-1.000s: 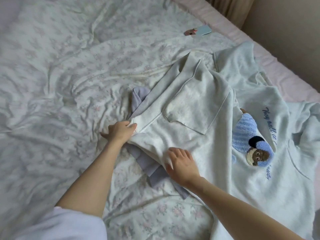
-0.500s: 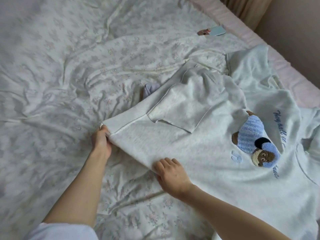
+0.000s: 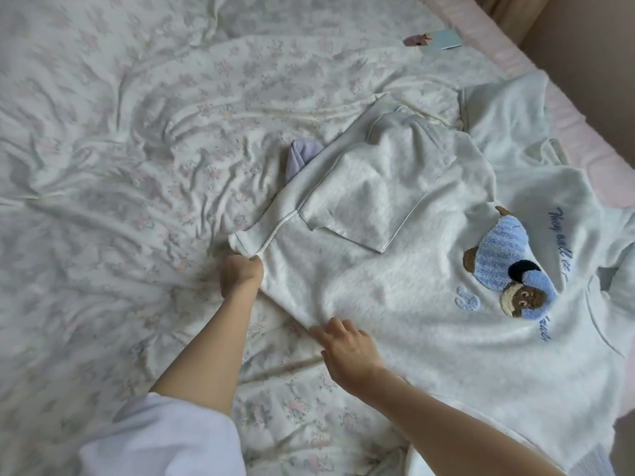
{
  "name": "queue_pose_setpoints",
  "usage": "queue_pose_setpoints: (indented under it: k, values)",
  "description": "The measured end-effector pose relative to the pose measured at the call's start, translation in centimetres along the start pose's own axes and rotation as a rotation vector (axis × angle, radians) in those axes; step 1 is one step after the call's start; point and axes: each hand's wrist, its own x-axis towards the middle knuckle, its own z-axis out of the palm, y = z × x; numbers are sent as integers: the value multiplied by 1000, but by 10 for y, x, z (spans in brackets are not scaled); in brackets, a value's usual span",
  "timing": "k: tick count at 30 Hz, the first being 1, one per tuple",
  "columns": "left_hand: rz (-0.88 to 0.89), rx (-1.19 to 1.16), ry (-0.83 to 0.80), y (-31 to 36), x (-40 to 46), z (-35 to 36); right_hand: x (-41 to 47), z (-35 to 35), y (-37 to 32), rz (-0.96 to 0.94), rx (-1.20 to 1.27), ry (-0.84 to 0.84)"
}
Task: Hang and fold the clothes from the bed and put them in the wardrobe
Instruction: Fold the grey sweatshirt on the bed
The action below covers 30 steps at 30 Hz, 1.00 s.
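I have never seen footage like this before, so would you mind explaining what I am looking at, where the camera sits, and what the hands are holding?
There is no machine here: a person wears one wide-angle camera on the head, looking forward and down, so the two bare arms reaching in from the bottom are their own. The surface is a bed covered by a wrinkled floral sheet. On it lies a pale sweatshirt with a fuzzy blue and brown bear patch and blue script lettering. The left hand pinches the ribbed hem corner of the sweatshirt, and the right hand grips its edge a little nearer the wearer. A lilac garment peeks out from under the sweatshirt, and a small light-blue card lies near the far edge of the bed.
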Motion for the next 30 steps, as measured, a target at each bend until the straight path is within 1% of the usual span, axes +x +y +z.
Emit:
queue_pose_setpoints:
  k: [2, 3, 4, 6, 8, 10, 13, 15, 17, 19, 20, 22, 24, 25, 26, 27, 28, 29, 30]
  values:
    - [58, 42, 38, -2, -2, -2, -2, 4, -2, 54, -6, 55]
    - [71, 0, 53, -6, 0, -3, -1, 6, -3, 81, -24, 79]
    - [62, -97, 61, -9, 2, -3, 0, 7, -4, 96, -66, 103]
    - [-21, -415, 36, -17, 2, -6, 2, 7, -7, 133, -145, 163]
    - [-111, -762, -76, -21, -4, -12, 3, 5, -12, 189, -179, 167]
    - [-178, -983, -174, -22, -9, -20, 5, 4, -16, 215, -162, 181]
    - [-220, -1109, -238, -28, -5, -28, 8, 4, -24, 186, -111, 174]
    - [-235, -1088, -229, -38, 2, -26, 2, 8, -27, 141, -75, 148]
    - [-221, -1029, -190, -48, 5, -19, -4, 13, -27, 102, -12, 68]
    - [-180, -912, -86, -55, 5, -11, -8, 16, -21, 73, -3, 3]
    - [-129, -791, -9, -57, 2, -5, -11, 16, -17, 68, -15, -22]
    - [23, -456, 91, -59, -13, 2, -20, 17, -10, 58, -34, 6]
    - [213, -90, 164, -61, -39, 11, -31, 19, -5, 86, -75, 79]
    - [371, 65, 210, -64, -50, 15, -36, 21, -1, 113, -118, 88]
    - [571, 217, 232, -69, -60, 18, -42, 23, 3, 145, -158, 102]
    - [755, 363, 220, -75, -63, 22, -46, 25, 7, 173, -190, 97]
    - [882, 505, 189, -84, -60, 25, -50, 27, 11, 192, -219, 94]
    - [945, 626, 139, -91, -54, 26, -52, 27, 14, 206, -235, 85]
    - [969, 720, 92, -96, -49, 23, -53, 27, 16, 214, -246, 75]
